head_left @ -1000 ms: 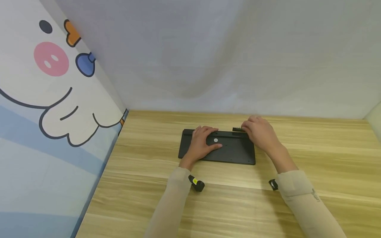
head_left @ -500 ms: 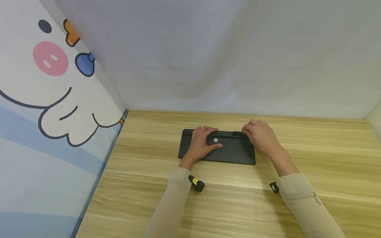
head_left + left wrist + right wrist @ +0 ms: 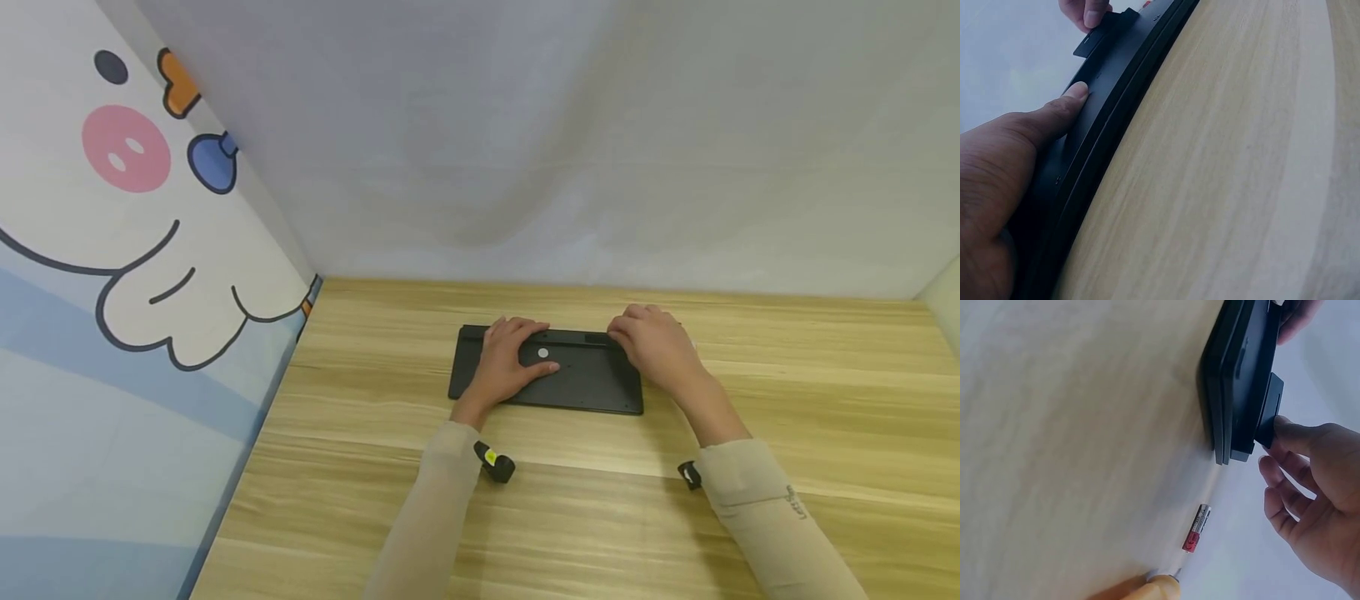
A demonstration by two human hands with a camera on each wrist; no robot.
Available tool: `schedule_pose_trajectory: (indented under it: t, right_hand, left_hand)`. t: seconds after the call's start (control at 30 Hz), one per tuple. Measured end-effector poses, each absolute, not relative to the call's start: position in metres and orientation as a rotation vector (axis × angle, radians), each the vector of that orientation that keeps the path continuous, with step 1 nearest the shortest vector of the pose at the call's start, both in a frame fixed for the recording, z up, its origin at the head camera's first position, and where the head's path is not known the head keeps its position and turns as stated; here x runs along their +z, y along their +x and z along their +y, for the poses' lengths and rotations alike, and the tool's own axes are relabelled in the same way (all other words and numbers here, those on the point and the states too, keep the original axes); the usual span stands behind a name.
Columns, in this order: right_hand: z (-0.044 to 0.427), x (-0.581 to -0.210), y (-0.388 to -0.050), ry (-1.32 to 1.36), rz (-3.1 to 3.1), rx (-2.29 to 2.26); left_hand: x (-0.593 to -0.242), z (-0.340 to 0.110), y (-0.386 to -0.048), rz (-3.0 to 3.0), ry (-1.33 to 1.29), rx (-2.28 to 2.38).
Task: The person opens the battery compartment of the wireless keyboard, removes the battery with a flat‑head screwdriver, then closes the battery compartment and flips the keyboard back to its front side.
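Note:
A black keyboard [image 3: 592, 383] lies underside up on the wooden table, with a round white sticker on its back. My left hand [image 3: 504, 362] holds it on the left half, thumb flat on the back and fingers bent at the far edge. Between thumb and fingers, my right hand [image 3: 652, 342] pinches a small black battery cover [image 3: 1269, 411] at the raised far strip. In the right wrist view the cover stands tilted against that strip. The right hand hides the battery slot in the head view.
A red and silver battery [image 3: 1197, 529] lies on the table past the keyboard's end. Near it is a yellow-orange object [image 3: 1161, 587], cut off by the frame. A pale wall [image 3: 570, 167] rises behind the table [image 3: 585, 517].
My right hand has brought the battery cover down and slightly nearer, from beyond the keyboard's far edge onto its raised strip. The left hand and keyboard have stayed in place.

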State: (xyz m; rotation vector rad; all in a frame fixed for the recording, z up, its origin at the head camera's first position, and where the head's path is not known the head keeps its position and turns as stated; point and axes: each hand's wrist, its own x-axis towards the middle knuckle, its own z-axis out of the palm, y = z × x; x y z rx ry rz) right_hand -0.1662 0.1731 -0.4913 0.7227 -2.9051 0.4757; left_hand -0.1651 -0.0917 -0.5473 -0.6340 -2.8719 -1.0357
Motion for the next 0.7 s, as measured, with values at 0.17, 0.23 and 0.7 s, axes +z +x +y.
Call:
schedule_pose_trajectory:
  t: [0.17, 0.23, 0.7]
  right_hand:
    - [0.1723, -0.4940, -0.1662, 0.704, -2.902, 0.491]
    - [0.1725, -0.4956, -0.1665, 0.697, -2.911, 0.498]
    - [0.1721, -0.4971, -0.1679, 0.712, -2.930, 0.542]
  left_hand:
    - [-0.5480, -0.0920, -0.1651, -2.878, -0.628, -1.037]
    - [-0.5482, -0.0917, -0.1650, -2.877, -0.625, -1.042]
    - [-0.5477, -0.0915, -0.1658, -2.881, -0.618, -1.041]
